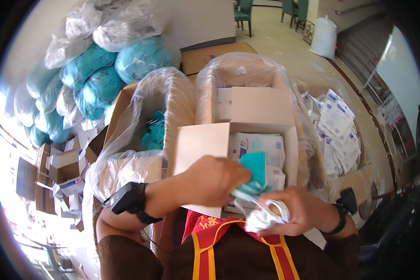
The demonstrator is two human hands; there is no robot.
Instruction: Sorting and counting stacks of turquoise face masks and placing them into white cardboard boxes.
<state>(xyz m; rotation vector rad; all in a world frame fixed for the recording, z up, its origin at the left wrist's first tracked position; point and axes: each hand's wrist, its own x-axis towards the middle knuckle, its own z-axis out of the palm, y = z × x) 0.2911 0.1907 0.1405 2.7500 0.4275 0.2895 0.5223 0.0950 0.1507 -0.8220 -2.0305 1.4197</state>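
Note:
My left hand (213, 179) is closed, its fingertips pinching a teal face mask (253, 169) over the open cardboard box. In my right hand (294, 210), the fingers are wrapped round a crumpled white wrapper (266, 220). The mask's lower part and white straps meet the wrapper between my hands. Underneath, the cardboard box (291, 149) has its flaps folded out and holds flat white printed packets (273, 143). To the left, a plastic-lined carton (121, 109) contains loose teal masks (154, 132). A carton on the right holds a heap of white wrappers (336, 123).
Clear bags stuffed with teal items (144, 58) and whitish bags (126, 25) are piled at the far left. Opened small boxes (65, 165) lie below them. A white sack (324, 37) stands at the far right. Green chairs (243, 14) are at the back.

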